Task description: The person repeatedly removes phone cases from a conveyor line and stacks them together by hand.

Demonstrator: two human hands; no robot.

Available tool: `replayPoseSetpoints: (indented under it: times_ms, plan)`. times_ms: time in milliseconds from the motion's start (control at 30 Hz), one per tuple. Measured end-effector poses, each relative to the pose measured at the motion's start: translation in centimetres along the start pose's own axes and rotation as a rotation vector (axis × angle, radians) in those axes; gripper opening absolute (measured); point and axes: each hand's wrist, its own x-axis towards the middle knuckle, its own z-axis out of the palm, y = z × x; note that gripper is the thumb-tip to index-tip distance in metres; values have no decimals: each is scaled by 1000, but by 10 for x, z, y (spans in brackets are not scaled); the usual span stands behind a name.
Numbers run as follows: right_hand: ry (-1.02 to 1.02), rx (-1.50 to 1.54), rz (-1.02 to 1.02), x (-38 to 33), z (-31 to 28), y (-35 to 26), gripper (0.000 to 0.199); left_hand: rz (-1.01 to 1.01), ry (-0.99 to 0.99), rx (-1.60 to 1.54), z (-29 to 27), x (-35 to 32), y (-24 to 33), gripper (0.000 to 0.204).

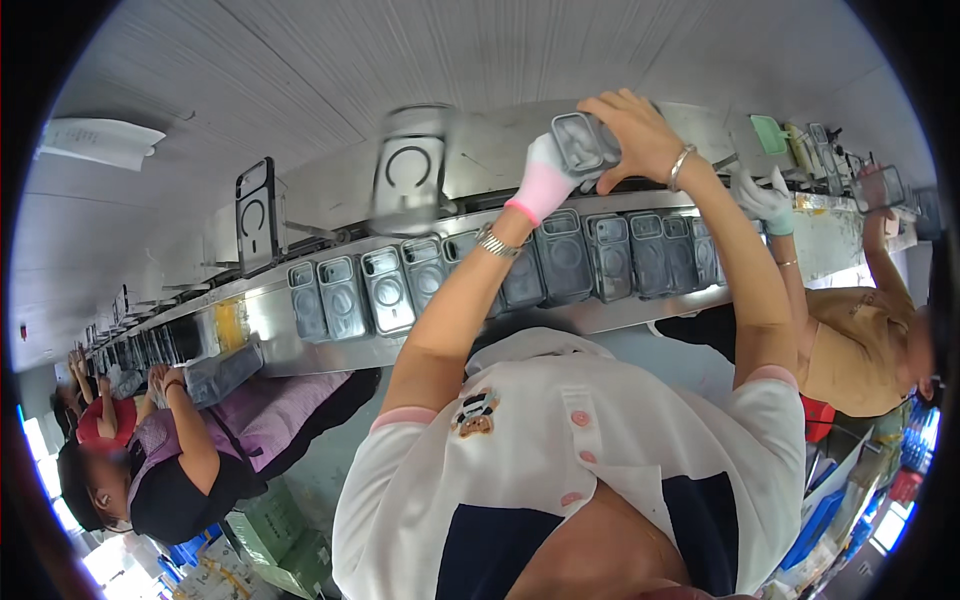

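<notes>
A long silver metal bench (272, 322) carries a row of clear, grey-edged rectangular cases (388, 290). Pink-and-white-gloved left hand (545, 180): fingers hidden, closure indeterminable. Bare right hand (642, 140) — thumb and fingers wide apart — holds one clear, grey-framed phone case (578, 141) beyond the row.

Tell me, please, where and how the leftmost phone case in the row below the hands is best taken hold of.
Probably by the long left edge of the leftmost phone case, coming from the person's left. Only the metal ledge shows beside that edge; the next phone case sits close along the right, leaving little room.
</notes>
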Motion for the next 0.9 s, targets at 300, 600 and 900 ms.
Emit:
replayPoseSetpoints:
  times_ms: [300,600,900]
  plan:
    - [555,-209,201,-103,15,21,73,-145,-165,608,-4,-64,-74,76]
    - [315,275,510,-126,247,-96,112,-224,-213,936,-14,-93,-50,67]
    - [206,287,700,-92,236,-84,101,-111,91,382,-93,-194,-5,47]
